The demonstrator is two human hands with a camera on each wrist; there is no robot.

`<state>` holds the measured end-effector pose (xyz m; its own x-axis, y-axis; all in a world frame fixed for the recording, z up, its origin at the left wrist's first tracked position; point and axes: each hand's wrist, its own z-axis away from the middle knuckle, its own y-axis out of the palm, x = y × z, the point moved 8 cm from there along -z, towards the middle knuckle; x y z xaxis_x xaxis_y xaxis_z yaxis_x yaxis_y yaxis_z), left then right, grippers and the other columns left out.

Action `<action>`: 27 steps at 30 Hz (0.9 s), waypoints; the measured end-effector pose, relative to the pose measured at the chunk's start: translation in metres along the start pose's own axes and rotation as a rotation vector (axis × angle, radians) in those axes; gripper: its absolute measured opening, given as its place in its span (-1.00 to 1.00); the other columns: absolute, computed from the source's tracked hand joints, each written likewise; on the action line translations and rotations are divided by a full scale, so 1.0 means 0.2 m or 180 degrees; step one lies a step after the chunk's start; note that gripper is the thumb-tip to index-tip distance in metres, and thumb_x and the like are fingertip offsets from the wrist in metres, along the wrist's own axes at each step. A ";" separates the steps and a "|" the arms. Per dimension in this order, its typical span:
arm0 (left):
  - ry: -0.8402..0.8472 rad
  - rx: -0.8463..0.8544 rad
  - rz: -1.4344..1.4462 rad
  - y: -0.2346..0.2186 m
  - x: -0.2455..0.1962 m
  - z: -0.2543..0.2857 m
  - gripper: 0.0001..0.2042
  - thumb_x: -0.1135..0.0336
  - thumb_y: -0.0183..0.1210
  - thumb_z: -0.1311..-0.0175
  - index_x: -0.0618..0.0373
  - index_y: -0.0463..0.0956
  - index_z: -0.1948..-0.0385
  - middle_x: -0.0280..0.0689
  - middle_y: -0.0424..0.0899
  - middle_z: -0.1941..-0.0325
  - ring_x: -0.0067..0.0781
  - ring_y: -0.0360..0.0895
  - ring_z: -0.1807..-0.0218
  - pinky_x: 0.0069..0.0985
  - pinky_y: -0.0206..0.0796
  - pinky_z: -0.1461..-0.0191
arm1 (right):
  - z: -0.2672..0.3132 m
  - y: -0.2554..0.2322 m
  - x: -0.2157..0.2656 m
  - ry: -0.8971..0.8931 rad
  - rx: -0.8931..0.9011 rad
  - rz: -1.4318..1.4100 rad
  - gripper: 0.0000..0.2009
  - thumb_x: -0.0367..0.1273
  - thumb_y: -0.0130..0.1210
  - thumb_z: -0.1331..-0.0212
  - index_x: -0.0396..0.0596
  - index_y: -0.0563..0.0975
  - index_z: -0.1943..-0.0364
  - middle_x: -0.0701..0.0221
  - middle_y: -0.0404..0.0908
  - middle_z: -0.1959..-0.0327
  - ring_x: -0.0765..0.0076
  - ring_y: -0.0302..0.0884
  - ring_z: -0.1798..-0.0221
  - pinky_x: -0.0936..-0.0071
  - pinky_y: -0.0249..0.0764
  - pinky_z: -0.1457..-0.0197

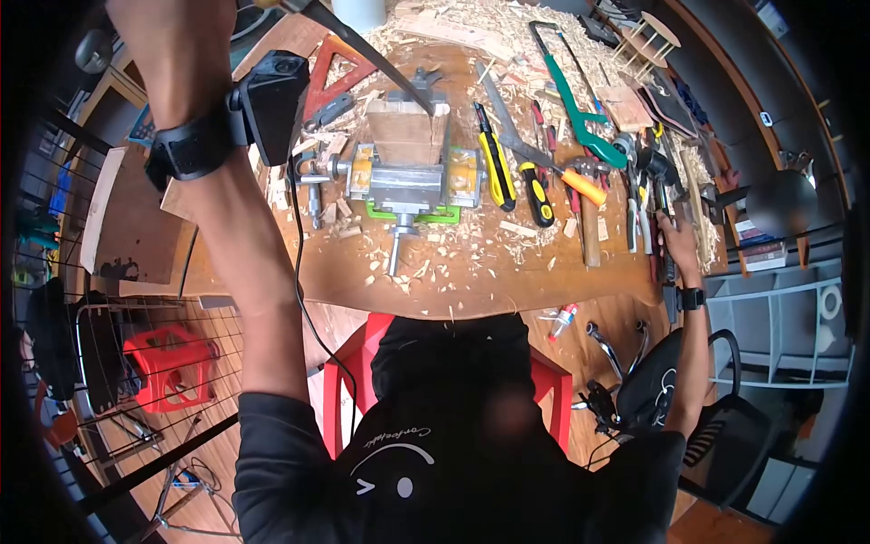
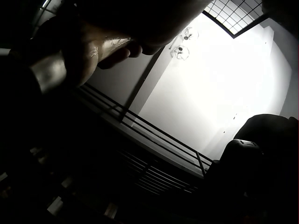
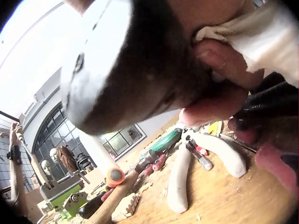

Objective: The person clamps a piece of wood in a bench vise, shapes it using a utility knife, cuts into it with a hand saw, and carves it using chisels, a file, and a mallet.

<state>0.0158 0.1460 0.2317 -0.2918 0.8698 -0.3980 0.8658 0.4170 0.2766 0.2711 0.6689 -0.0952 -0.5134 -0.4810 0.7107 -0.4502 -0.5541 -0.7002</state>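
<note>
A wooden block (image 1: 408, 131) stands clamped in a metal vise (image 1: 408, 186), and a long dark blade (image 1: 385, 68) slants down to its top right edge. My raised left hand (image 1: 172, 54) is at the upper left of the head view; in the right wrist view the left hand (image 3: 15, 133) grips the upper end of that tool. Its curled fingers (image 2: 117, 56) show dimly in the left wrist view. At the table's right side, my right hand (image 1: 678, 240) is among the tools, its fingers (image 3: 212, 109) curled round a dark rounded thing (image 3: 154, 70), too close to identify.
A yellow knife (image 1: 494, 159), a yellow-black screwdriver (image 1: 536, 195), an orange-handled file (image 1: 584, 186), a wooden-handled hammer (image 1: 591, 231) and a green saw (image 1: 566, 95) lie right of the vise. A red triangle (image 1: 335, 72) lies behind it on the left. Wood shavings cover much of the table (image 1: 507, 286).
</note>
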 end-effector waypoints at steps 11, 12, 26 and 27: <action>0.0759 -0.0376 -0.1843 -0.12 0.02 -0.14 -0.80 0.24 0.07 -0.47 0.16 0.31 0.18 -0.44 0.33 0.43 -0.72 0.29 0.57 -0.75 0.23 0.58 | -0.06 0.03 -0.11 -0.0013 0.0210 0.0182 -0.77 -0.25 0.05 -0.44 -0.11 0.44 0.03 0.49 0.42 0.70 0.53 0.35 0.75 0.51 0.28 0.68; 0.0754 -0.0367 -0.1889 -0.14 0.01 -0.14 -0.80 0.24 0.07 -0.47 0.16 0.31 0.18 -0.44 0.33 0.43 -0.71 0.30 0.57 -0.74 0.23 0.58 | -0.06 0.03 -0.10 -0.0015 0.0200 0.0166 -0.77 -0.25 0.04 -0.44 -0.11 0.45 0.04 0.49 0.42 0.70 0.53 0.34 0.75 0.51 0.28 0.69; -0.0019 0.0974 -0.0496 -0.12 0.60 0.06 -0.33 0.08 0.36 -0.23 0.20 0.21 -0.24 -0.08 0.65 0.14 -0.57 0.64 0.35 -0.67 0.45 0.45 | 0.01 0.04 -0.04 -0.0011 -0.0002 -0.0204 -0.58 -0.15 0.07 -0.42 -0.20 0.53 0.51 0.45 0.46 0.72 0.52 0.37 0.75 0.51 0.28 0.64; 0.0036 0.0938 -0.0620 -0.13 0.54 0.04 -0.35 0.08 0.34 -0.24 0.19 0.21 -0.22 -0.09 0.64 0.15 -0.57 0.64 0.36 -0.67 0.45 0.45 | 0.01 0.04 -0.06 0.0058 -0.0050 -0.0094 -0.59 -0.15 0.09 -0.41 -0.20 0.53 0.50 0.46 0.46 0.72 0.52 0.37 0.75 0.51 0.28 0.64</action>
<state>-0.0356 0.2265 0.1753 -0.4659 0.7850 -0.4083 0.8731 0.4827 -0.0684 0.2753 0.6695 -0.1089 -0.5128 -0.4522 0.7297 -0.4767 -0.5570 -0.6801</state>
